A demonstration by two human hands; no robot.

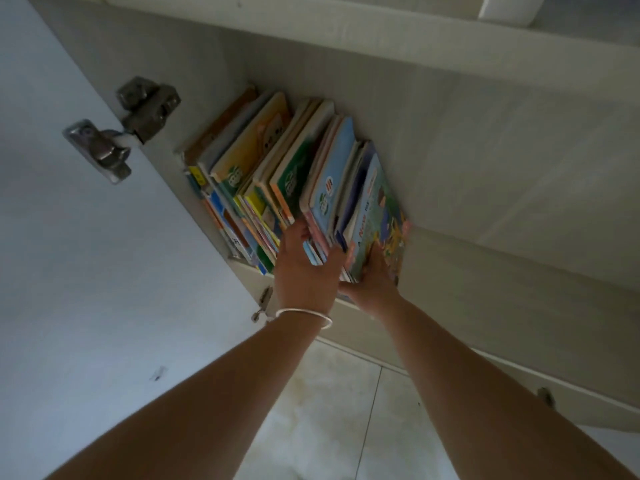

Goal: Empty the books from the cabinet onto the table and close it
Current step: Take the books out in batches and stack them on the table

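Observation:
A row of several thin, colourful children's books (277,168) leans together inside the open pale cabinet (485,150), spines toward me. My left hand (308,271), a white bangle on its wrist, presses against the left side of the rightmost bundle of books (349,202). My right hand (375,282) lies flat against the outer cover of that bundle, a blue-green picture book (377,216). Both hands clamp this bundle between them at the shelf's front edge. The table is out of view.
The open white cabinet door (86,271) fills the left, with two metal hinges (138,116). A lower cabinet front with a small knob (546,396) runs along the right. Pale floor tiles (346,410) show between my forearms.

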